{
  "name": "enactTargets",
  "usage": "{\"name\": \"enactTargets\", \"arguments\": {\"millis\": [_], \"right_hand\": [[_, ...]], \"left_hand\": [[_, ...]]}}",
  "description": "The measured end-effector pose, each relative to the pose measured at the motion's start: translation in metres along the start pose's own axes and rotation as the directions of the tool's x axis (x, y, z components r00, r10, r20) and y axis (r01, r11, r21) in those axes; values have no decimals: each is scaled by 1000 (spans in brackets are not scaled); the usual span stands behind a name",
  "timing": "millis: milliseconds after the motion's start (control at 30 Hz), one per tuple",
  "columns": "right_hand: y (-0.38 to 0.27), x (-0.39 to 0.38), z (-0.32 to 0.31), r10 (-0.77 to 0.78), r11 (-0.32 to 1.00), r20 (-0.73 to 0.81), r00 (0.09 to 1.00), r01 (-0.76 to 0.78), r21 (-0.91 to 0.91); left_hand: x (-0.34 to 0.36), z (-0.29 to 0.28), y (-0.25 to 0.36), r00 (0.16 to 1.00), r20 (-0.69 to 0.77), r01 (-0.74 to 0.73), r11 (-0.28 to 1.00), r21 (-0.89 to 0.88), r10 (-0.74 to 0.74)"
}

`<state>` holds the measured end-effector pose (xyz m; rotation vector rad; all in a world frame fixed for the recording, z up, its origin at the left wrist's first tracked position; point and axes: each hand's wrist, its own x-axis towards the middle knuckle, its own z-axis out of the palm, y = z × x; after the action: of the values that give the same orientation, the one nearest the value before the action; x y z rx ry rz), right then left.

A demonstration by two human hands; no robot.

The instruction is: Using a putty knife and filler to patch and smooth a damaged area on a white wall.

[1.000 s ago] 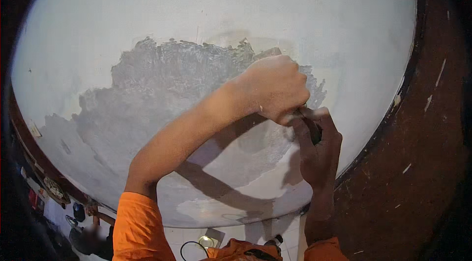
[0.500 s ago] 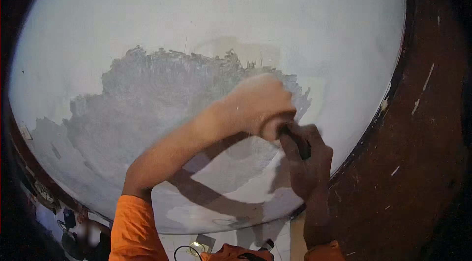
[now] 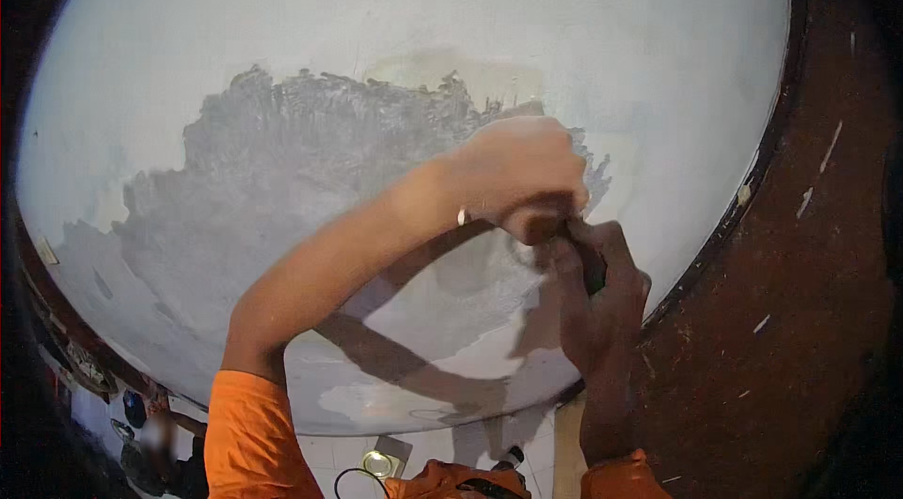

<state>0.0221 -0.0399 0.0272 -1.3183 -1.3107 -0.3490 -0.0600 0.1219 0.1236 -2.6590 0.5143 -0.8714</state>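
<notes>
In front of me stands a white wall (image 3: 658,47) with a large ragged-edged grey patch (image 3: 292,170) across its middle. My left hand (image 3: 529,174) is closed, back of the hand toward me, over the right part of the patch; whatever it holds is hidden beneath the fingers. Just below and right of it, my right hand (image 3: 607,301) grips a dark, narrow object (image 3: 593,266), whose kind I cannot make out. The two hands meet at that object's upper end.
A dark brown panel (image 3: 800,311) with pale scuffs runs down the right, beyond a dark edge strip. Below the wall, a lit round lamp (image 3: 377,463) sits by pale floor tiles (image 3: 324,450). At the lower left another person (image 3: 155,461) is near.
Both hands have shifted slightly up and to the right, still together at the dark object. The view has tilted a little. The grey patch looks the same.
</notes>
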Motion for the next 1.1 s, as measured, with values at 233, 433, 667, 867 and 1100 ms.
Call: {"name": "enactTargets", "arguments": {"millis": [233,433,667,867,1100], "right_hand": [[-15,-3,-7,154,987,31,988,-155,38],[-10,30,3,66,998,-107,992,-67,1],[-17,-20,-12,287,958,135,948,-283,-49],[-15,-34,-4,147,987,122,982,-154,54],[4,-21,13,189,917,148,971,-228,326]], "left_hand": [[9,-1,12,969,245,-22,974,226,-34],[33,-20,-7,977,213,-66,925,375,-17],[-8,13,13,969,246,67,990,-124,-35],[-8,18,13,980,193,78,980,-183,-42],[6,-6,1,980,196,37,999,-33,-29]]}}
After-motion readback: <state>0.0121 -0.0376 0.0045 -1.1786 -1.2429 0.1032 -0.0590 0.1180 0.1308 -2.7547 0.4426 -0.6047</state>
